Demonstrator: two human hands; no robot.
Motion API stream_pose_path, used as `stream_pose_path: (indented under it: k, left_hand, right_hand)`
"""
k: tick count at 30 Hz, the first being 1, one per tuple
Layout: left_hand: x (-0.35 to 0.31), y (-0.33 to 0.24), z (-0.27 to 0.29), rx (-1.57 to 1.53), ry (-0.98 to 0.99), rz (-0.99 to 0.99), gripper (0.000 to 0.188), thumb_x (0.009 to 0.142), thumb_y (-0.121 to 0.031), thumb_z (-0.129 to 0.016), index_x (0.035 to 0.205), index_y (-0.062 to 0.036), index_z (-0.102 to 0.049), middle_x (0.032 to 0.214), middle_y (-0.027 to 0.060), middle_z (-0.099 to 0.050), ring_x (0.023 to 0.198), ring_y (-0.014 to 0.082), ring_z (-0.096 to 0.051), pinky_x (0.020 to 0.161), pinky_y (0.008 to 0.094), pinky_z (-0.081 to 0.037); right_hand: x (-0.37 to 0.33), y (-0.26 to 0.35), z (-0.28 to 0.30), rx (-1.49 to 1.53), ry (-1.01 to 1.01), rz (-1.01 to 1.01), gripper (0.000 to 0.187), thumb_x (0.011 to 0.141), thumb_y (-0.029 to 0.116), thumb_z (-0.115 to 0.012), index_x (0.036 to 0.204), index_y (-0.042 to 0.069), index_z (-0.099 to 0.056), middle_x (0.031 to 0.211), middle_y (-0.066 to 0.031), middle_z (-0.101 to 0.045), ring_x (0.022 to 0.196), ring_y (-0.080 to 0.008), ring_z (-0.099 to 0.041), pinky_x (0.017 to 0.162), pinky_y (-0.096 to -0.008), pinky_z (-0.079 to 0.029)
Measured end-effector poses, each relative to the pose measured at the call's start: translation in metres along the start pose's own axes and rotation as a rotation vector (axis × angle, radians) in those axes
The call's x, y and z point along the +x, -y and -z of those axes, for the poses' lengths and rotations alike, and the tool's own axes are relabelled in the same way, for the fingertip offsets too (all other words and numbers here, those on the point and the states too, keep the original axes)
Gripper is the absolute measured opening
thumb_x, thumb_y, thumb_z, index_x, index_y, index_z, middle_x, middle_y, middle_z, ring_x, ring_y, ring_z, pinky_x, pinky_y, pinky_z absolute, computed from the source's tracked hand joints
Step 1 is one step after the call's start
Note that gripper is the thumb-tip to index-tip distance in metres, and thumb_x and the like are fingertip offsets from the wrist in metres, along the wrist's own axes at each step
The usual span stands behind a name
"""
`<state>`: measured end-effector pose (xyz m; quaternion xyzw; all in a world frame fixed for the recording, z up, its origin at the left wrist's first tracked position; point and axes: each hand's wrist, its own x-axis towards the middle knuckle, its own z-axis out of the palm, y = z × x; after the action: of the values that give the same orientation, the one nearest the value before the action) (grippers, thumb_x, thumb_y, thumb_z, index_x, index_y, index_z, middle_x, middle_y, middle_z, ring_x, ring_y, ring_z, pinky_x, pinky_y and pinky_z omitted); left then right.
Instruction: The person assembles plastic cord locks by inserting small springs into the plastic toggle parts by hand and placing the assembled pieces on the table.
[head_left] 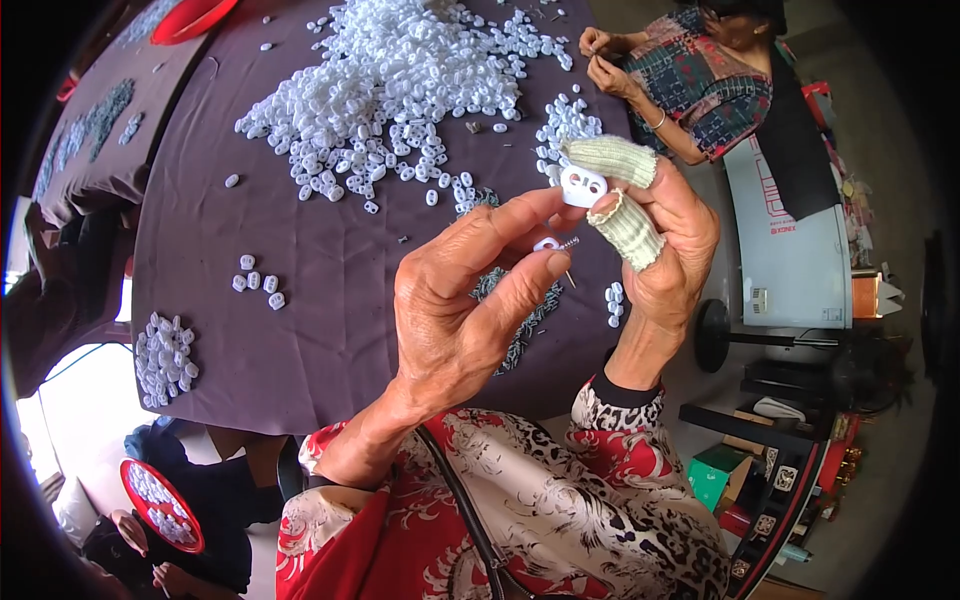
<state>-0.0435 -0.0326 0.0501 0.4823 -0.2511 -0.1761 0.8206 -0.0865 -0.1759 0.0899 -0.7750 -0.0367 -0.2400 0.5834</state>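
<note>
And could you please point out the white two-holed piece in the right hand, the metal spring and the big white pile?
White two-holed piece point(585, 187): head view, face between the holes.
Metal spring point(569, 243): head view, middle of its coils.
Big white pile point(400, 75): head view, near its centre.

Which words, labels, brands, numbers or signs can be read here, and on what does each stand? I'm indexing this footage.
Pale box at the right: large and small red lettering; I'm not copying its wording.
White label on that box: too small to read.
White two-hole piece in the right hand: no lettering that I can make out.
</note>
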Motion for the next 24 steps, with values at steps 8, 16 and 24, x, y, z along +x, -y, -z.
stream_pose_path:
  k: [8, 16, 24]
  left_hand:
    - [0.000, 0.004, -0.003, 0.053, -0.003, -0.088, 0.034, 0.074, 0.000, -0.063, 0.107, -0.0007, -0.057, 0.090, 0.0082, -0.064, 0.072, 0.0115, -0.057, 0.066, 0.0237, -0.046]
    - [0.002, 0.003, -0.002, 0.063, 0.022, -0.053, 0.034, 0.075, 0.000, -0.062, 0.108, 0.0018, -0.056, 0.093, 0.0102, -0.062, 0.080, 0.0131, -0.057, 0.072, 0.0239, -0.046]
    - [-0.001, 0.003, 0.001, 0.059, 0.042, 0.037, 0.033, 0.078, 0.000, -0.061, 0.109, 0.0049, -0.054, 0.099, 0.0127, -0.060, 0.096, 0.0169, -0.056, 0.081, 0.0255, -0.046]
  right_hand:
    - [-0.001, 0.002, 0.002, -0.075, 0.002, 0.075, 0.035, 0.076, -0.001, -0.038, 0.106, -0.006, -0.054, 0.095, -0.0128, -0.061, 0.078, -0.0159, -0.061, 0.071, -0.0276, -0.051]
    - [0.001, 0.000, 0.001, -0.057, -0.008, 0.035, 0.027, 0.081, 0.001, -0.045, 0.105, -0.006, -0.055, 0.096, -0.0125, -0.061, 0.080, -0.0154, -0.060, 0.069, -0.0275, -0.051]
    - [-0.001, -0.009, -0.001, 0.073, -0.009, -0.040, 0.026, 0.081, 0.001, -0.044, 0.104, -0.005, -0.056, 0.096, -0.0118, -0.061, 0.082, -0.0148, -0.059, 0.069, -0.0270, -0.050]
